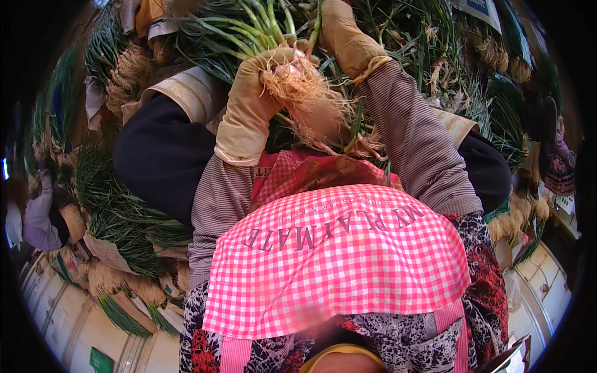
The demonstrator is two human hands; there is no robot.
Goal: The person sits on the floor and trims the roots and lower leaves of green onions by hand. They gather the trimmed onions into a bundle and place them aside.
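My left hand point(254, 102), in a tan rubber glove, is closed around a bunch of green onions at the bulb end. The bunch's tangled pale roots point(308, 88) hang towards my lap, and its green stalks point(261, 28) point up and away. Beside the bunch, my right hand point(347, 37), gloved the same way, is near an upright green stalk; its fingers are partly hidden at the top edge, so its hold is unclear. A few loose onions with pinkish stems point(366, 142) lie against my red checked apron point(340, 252).
Loose green onion leaves point(410, 42) spread beyond my hands. Bundled onions point(126, 79) stand at the left, more leaves point(121, 210) lie beside my leg, and rooted bundles point(517, 214) sit at the right. Another person point(42, 219) is at far left, and another point(557, 154) at far right.
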